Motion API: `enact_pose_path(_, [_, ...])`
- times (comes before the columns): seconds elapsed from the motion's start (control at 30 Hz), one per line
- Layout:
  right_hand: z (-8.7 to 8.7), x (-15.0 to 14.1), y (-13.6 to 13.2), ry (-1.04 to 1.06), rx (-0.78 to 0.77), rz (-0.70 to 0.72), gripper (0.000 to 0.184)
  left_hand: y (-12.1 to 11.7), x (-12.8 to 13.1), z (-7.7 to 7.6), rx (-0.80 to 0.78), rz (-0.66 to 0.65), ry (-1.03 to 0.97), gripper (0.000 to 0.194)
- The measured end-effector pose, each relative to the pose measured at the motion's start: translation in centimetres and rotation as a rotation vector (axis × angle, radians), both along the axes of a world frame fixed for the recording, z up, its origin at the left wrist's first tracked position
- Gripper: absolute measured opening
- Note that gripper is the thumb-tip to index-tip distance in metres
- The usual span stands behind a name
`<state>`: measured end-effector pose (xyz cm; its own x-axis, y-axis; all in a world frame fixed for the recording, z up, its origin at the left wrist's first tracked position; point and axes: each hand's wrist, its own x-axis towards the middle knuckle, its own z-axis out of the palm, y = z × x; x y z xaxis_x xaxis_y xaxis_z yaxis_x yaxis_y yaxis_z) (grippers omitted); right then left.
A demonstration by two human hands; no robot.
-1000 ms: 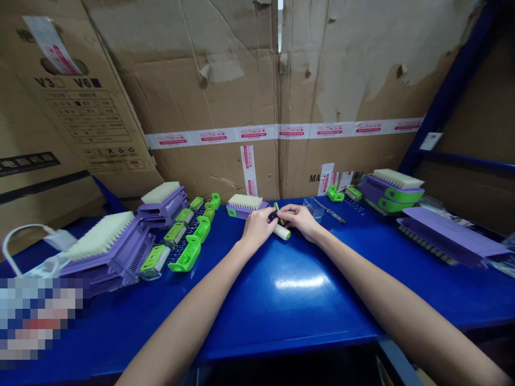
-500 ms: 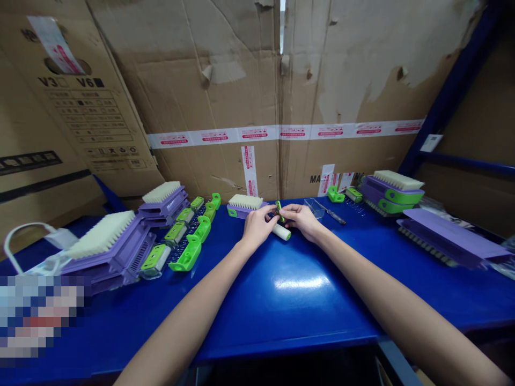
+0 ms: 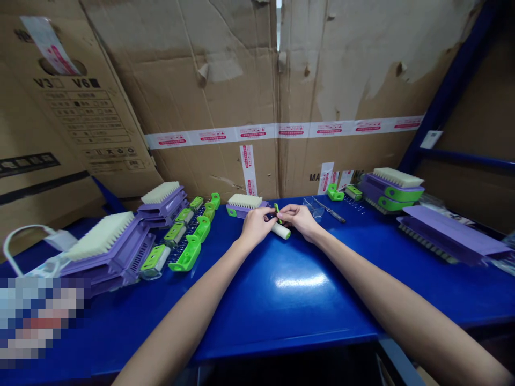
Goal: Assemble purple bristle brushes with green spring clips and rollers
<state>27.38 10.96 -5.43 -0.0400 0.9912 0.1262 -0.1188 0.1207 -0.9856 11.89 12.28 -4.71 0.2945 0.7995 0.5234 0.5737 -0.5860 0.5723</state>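
Note:
Between my two hands is a small green part (image 3: 277, 209), partly covered by fingers. My left hand (image 3: 258, 222) pinches it from the left, and my right hand (image 3: 298, 219) has its fingertips closed on the right side of it. Just below them on the table lies a white roller (image 3: 280, 231) with a green end. Behind my left hand sits a purple brush (image 3: 244, 203) with cream bristles up. A clear plastic box (image 3: 314, 208) and a screwdriver (image 3: 332, 211) lie to the right of my right hand.
Stacked purple brushes (image 3: 108, 244) stand on the left beside a row of bright green brackets (image 3: 189, 253) and green-topped blocks (image 3: 156, 260). More purple brushes (image 3: 396, 190) are stacked at the right. Cardboard (image 3: 225, 96) walls the back of the blue table (image 3: 257, 305).
The small green part has shifted slightly and tilted between my fingertips. Both hands stay close together in nearly the same place; the view has moved a little.

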Motion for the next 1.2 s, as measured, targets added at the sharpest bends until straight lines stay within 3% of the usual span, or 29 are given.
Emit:
enact_pose_path(0.9, [0.16, 0.06, 0.57, 0.058, 0.001, -0.023, 0.026, -0.23, 0.04, 0.92, -0.037, -0.047, 0.115, 0.022])
enact_pose_path(1.1, [0.15, -0.07, 0.66, -0.050, 0.022, -0.031, 0.030, -0.78, 0.38, 0.65, 0.047, 0.056, 0.225, 0.026])
enact_pose_path(1.2, [0.14, -0.33, 0.65, -0.155, 0.058, -0.087, 0.024, -0.99, 0.61, 0.40, 0.063, 0.063, 0.237, 0.030])
